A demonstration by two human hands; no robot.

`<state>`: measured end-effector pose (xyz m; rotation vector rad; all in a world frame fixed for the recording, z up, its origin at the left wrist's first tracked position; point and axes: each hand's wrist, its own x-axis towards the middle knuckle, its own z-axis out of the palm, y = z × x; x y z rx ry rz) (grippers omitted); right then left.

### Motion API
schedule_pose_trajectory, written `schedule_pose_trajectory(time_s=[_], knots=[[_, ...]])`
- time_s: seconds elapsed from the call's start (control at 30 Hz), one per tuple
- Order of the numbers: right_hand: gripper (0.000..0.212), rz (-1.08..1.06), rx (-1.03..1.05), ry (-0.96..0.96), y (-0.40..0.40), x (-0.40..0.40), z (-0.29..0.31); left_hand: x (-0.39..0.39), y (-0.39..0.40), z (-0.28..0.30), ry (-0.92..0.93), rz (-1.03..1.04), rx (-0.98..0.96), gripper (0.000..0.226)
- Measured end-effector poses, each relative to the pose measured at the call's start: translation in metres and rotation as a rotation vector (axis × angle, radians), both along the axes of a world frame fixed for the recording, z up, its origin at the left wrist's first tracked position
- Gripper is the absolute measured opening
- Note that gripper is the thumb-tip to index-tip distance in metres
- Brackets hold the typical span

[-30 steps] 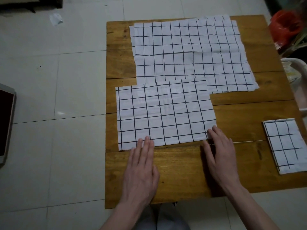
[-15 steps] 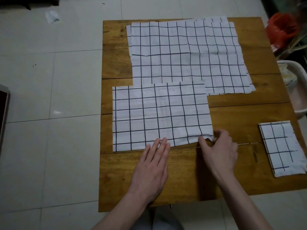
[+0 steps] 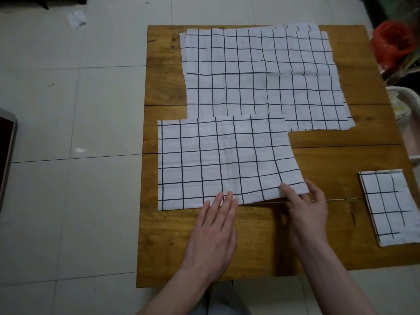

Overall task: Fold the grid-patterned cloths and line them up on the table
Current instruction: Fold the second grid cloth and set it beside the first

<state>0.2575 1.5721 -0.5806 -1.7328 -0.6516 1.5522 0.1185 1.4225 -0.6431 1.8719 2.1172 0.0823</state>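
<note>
At centre frame on the counter [image 3: 341, 160], the thin, limp cloth [image 3: 222, 160] folds easily: right hand [image 3: 304, 205] pinches its lower-right corner, a sound hold, while left hand [image 3: 213, 233] lies flat, fingers straight, on its lower edge.

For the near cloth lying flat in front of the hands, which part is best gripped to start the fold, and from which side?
Grip the near cloth at its near right corner, coming from the right edge. That corner is already raised off the table, where the right hand pinches it. The left hand lies flat on the near edge, pinning the rest.
</note>
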Motion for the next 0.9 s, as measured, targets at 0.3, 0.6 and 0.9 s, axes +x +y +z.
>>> schedule_pose_trajectory(time_s=[0.3, 0.6, 0.9], knots=[[0.019, 0.09, 0.13, -0.219, -0.017, -0.009, 0.007, 0.006, 0.001, 0.002, -0.047, -0.011, -0.031, 0.065], [0.031, 0.411, 0.516, -0.354, -0.049, -0.049, 0.033, -0.034, -0.011, 0.011, 0.036, 0.227, 0.033, 0.069], [0.047, 0.619, 0.709, -0.323, -0.073, -0.101, 0.018, -0.081, -0.034, 0.012, 0.035, 0.337, 0.026, 0.062]])
